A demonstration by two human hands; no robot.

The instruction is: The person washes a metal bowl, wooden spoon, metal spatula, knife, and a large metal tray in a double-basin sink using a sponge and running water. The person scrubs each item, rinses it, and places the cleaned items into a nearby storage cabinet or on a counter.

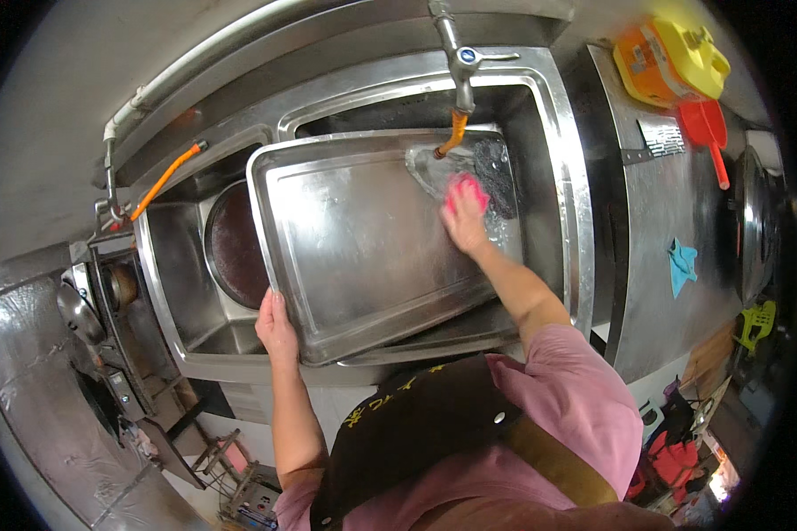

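Note:
A large rectangular metal tray rests tilted across the double stainless steel sink. My left hand grips the tray's left rim. In my right hand is a bright pink cloth or scrubbing pad, pressed on the tray's inner surface near its far right corner; hand and pad are blurred. The faucet with an orange hose end hangs over that corner, where water and dark wet residue lie. A round pan with a dark brown inside sits in the left basin, partly covered by the tray.
On the right metal counter are a yellow jug, a red scoop, a cleaver and a blue cloth. An orange hose rises beside the left basin. Cooking equipment with a metal lid stands left.

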